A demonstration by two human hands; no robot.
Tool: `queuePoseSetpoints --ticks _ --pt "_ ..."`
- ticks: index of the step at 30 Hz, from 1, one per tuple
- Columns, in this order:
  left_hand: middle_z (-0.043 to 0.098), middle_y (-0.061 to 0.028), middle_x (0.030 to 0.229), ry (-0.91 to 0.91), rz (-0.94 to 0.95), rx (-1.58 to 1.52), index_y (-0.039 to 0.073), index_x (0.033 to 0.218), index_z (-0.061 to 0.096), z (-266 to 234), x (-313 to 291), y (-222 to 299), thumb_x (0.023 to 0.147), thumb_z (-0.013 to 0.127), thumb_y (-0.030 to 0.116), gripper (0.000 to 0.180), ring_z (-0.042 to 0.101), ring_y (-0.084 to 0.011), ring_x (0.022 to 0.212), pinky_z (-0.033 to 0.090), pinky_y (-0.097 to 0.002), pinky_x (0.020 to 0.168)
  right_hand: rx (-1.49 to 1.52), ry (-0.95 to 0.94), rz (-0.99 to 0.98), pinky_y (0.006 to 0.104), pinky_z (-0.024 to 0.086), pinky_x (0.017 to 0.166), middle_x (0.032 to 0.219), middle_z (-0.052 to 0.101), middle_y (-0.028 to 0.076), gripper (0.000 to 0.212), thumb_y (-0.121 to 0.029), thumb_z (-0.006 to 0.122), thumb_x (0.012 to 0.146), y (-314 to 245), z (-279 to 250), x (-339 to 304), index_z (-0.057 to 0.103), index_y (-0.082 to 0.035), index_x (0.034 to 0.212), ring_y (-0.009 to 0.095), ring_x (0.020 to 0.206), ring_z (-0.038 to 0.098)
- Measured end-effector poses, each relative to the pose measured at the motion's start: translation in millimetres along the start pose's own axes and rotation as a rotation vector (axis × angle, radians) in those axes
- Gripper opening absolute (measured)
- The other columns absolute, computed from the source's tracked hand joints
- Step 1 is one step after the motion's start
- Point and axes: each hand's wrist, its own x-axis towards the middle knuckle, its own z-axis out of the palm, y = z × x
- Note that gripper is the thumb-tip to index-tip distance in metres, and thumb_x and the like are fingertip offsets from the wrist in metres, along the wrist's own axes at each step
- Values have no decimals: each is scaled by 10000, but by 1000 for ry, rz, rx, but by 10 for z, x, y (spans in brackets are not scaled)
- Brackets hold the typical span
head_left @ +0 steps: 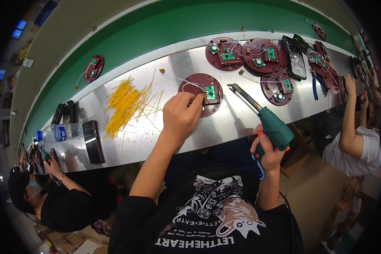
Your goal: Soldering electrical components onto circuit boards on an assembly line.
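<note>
My right hand (pixel 270 155) is wrapped round the grip of a green soldering gun (pixel 277 128) with orange parts. Its metal tip points up and left, close to a maroon disc (pixel 194 81) but apart from it. That disc lies on the metal bench and carries a small green circuit board (pixel 210 92) and white wires. Over the disc's left part, my left hand (pixel 180 115) has its fingers drawn together beside the board. Whatever those fingers pinch is hidden. Left of this hand lies a loose pile of thin yellow wires (pixel 125 106).
More maroon discs (pixel 258 55) with boards and wires lie back right, beside a black tray (pixel 295 59) and blue-handled pliers (pixel 314 84). A phone (pixel 93 142) and a water bottle (pixel 61 133) are at left. Other people work at both ends of the bench (pixel 199 137).
</note>
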Motion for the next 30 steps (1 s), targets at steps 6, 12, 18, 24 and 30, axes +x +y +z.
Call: queuePoseSetpoints --ticks 6,12,18,24,30 --pt "577 -56 768 9 4 4 34 922 709 -10 -10 16 676 728 32 246 584 -226 669 469 -346 575 11 10 6 252 476 450 934 637 152 276 -6 591 904 8 -14 -27 574 78 1167 150 515 582" --pt "579 -60 759 38 -5 -18 33 902 707 22 -17 4 706 720 31 197 583 -228 648 470 -348 564 -14 6 -2 255 470 456 948 625 160 305 -34 575 915 21 -56 -46 559 75 1200 155 517 577" --pt "602 -68 767 83 -29 3 33 885 700 -112 48 13 762 711 45 124 602 -237 657 480 -347 569 -35 -1 -30 260 462 472 967 611 178 374 -75 538 932 12 -106 -69 531 76 1273 169 513 570" --pt "649 -93 862 26 -251 79 37 915 706 -441 17 -173 799 714 86 127 631 -271 762 499 -380 652 3 45 -25 260 465 473 965 613 169 338 -67 552 931 0 -159 -67 543 72 1239 162 520 567" --pt "657 -129 1052 -188 -187 401 45 969 710 -709 27 -237 812 725 149 188 599 -336 1002 470 -466 869 103 90 -36 259 464 476 984 618 157 254 -48 568 938 44 -196 -43 575 66 1165 152 536 570"
